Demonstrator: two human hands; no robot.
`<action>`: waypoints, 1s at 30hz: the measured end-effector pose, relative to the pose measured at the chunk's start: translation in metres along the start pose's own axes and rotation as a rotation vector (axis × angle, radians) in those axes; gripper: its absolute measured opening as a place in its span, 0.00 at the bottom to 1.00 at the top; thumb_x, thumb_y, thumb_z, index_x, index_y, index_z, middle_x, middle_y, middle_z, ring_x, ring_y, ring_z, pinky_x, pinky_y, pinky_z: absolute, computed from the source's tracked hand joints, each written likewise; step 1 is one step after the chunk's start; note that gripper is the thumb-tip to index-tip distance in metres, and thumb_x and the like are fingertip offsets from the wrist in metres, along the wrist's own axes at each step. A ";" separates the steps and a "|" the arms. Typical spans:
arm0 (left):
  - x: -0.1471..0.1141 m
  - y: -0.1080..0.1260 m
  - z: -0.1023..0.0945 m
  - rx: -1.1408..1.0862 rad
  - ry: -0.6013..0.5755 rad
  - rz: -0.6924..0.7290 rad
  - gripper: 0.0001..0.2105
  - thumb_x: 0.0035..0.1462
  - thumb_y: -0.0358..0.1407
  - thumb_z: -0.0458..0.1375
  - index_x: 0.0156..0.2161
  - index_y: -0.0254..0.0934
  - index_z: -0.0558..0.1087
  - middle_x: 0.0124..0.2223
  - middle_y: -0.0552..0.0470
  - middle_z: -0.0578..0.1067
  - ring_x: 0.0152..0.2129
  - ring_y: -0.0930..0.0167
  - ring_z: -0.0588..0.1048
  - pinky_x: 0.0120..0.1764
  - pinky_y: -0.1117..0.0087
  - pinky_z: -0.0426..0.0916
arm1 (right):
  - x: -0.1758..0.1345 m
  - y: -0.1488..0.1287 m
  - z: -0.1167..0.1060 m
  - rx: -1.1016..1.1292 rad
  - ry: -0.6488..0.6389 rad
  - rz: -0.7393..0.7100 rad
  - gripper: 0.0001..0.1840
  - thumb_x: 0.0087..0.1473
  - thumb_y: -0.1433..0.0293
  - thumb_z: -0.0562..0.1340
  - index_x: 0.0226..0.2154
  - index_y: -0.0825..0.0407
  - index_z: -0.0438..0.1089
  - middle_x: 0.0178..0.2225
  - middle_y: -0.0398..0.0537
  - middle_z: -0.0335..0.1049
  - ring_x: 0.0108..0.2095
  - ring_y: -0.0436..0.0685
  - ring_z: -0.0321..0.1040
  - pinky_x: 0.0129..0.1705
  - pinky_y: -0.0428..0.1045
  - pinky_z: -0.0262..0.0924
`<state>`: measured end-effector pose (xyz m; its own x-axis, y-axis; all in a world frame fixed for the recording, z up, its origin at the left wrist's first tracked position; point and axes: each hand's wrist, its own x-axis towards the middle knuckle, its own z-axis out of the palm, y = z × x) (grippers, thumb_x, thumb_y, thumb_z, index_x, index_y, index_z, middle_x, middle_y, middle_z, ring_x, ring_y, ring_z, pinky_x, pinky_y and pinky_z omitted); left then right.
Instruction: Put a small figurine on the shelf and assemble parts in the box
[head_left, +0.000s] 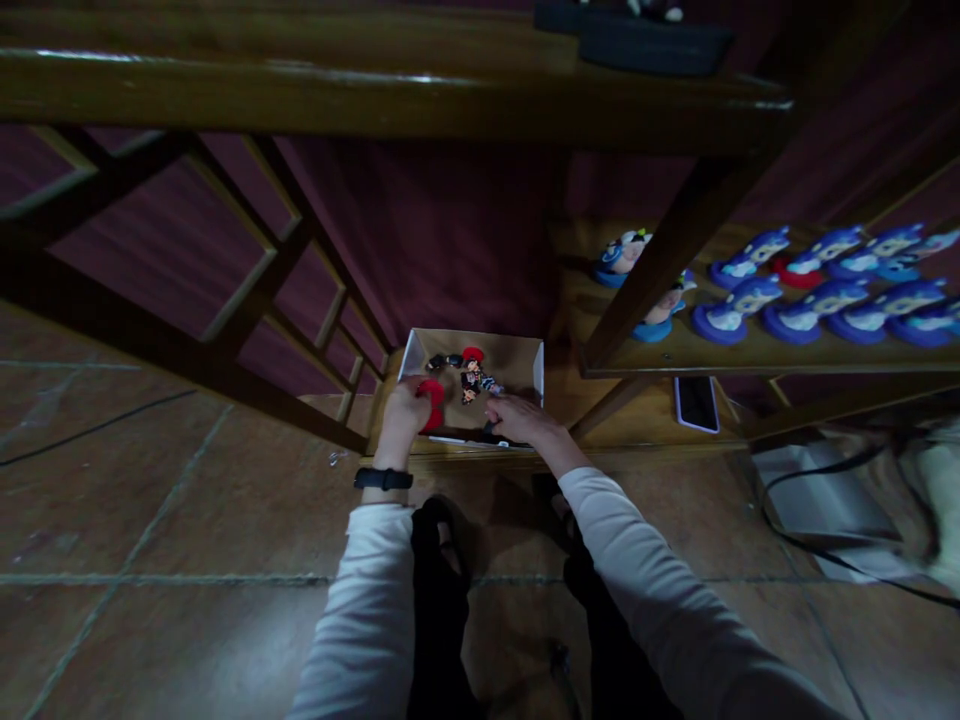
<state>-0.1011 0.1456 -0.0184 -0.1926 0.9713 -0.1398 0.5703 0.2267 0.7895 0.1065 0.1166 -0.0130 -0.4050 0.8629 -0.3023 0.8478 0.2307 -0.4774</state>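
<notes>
While both white sleeves (pixel 360 600) reach down to the low wooden ledge (pixel 559 420), keep the dark wristband (pixel 383 479) clear of the near edge of the cardboard box (pixel 517 355). From where I stand, the left hand (pixel 407 405) has its fingers closed on a red rounded piece (pixel 433 403) at the box's left side; a light hold by the rim should suit it, as squeezing could mark its finish. The right hand (pixel 516 418) is at the box's right front, beside a small dark piece (pixel 491 427); whether its fingertips are apart or together on that piece, I cannot tell. Between the hands, slightly farther in, lies the red-capped figurine (pixel 474 375), with black pieces (pixel 445 361) to its left. Work around these parts, as knocking them could chip paint. Beyond the right hand, leave undisturbed the phone (pixel 697 404) on the ledge and the purple-based figurines (pixel 814 308) on the shelf above
</notes>
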 end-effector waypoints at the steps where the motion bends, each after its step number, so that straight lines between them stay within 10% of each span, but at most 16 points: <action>1: 0.000 0.000 0.001 0.063 -0.032 -0.005 0.14 0.43 0.29 0.57 0.38 0.35 0.76 0.29 0.49 0.76 0.28 0.68 0.74 0.29 0.72 0.66 | 0.001 0.002 0.001 0.022 0.006 -0.003 0.07 0.43 0.74 0.62 0.30 0.50 0.67 0.37 0.46 0.70 0.38 0.53 0.66 0.36 0.45 0.56; 7: -0.012 0.016 0.005 0.098 0.011 0.020 0.14 0.44 0.31 0.60 0.39 0.37 0.75 0.31 0.48 0.77 0.34 0.64 0.75 0.36 0.68 0.67 | 0.014 0.023 -0.005 0.366 0.340 0.202 0.05 0.47 0.70 0.59 0.31 0.50 0.65 0.31 0.40 0.70 0.31 0.49 0.66 0.33 0.45 0.59; 14: -0.035 0.050 0.018 -0.607 -0.346 -0.145 0.12 0.49 0.32 0.60 0.41 0.32 0.72 0.30 0.48 0.76 0.26 0.70 0.75 0.34 0.66 0.71 | 0.026 0.007 -0.013 0.913 0.457 0.179 0.08 0.46 0.69 0.61 0.33 0.51 0.64 0.30 0.40 0.70 0.25 0.46 0.66 0.29 0.44 0.65; 20: -0.026 0.049 -0.003 -0.747 -0.104 -0.179 0.09 0.43 0.25 0.60 0.34 0.31 0.70 0.23 0.53 0.72 0.18 0.75 0.72 0.25 0.74 0.68 | 0.037 -0.004 -0.012 1.159 0.459 0.023 0.08 0.51 0.65 0.59 0.32 0.51 0.68 0.28 0.42 0.71 0.27 0.47 0.67 0.32 0.45 0.67; 25: -0.017 0.038 -0.032 -0.727 0.237 -0.112 0.09 0.39 0.29 0.59 0.31 0.32 0.70 0.21 0.57 0.70 0.16 0.78 0.69 0.22 0.77 0.64 | 0.060 0.010 -0.013 0.748 0.586 0.140 0.07 0.52 0.69 0.56 0.32 0.51 0.71 0.32 0.43 0.72 0.32 0.50 0.68 0.37 0.47 0.65; 30: -0.013 0.037 -0.036 -0.741 0.278 -0.116 0.09 0.37 0.30 0.57 0.29 0.32 0.70 0.20 0.57 0.69 0.15 0.78 0.67 0.20 0.78 0.62 | 0.080 0.000 -0.010 0.153 0.441 -0.019 0.11 0.55 0.72 0.54 0.35 0.50 0.73 0.41 0.47 0.71 0.45 0.54 0.64 0.50 0.49 0.56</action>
<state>-0.1060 0.1393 0.0340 -0.4662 0.8686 -0.1682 -0.1256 0.1232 0.9844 0.0775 0.1906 -0.0289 -0.2077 0.9756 0.0719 0.7681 0.2081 -0.6055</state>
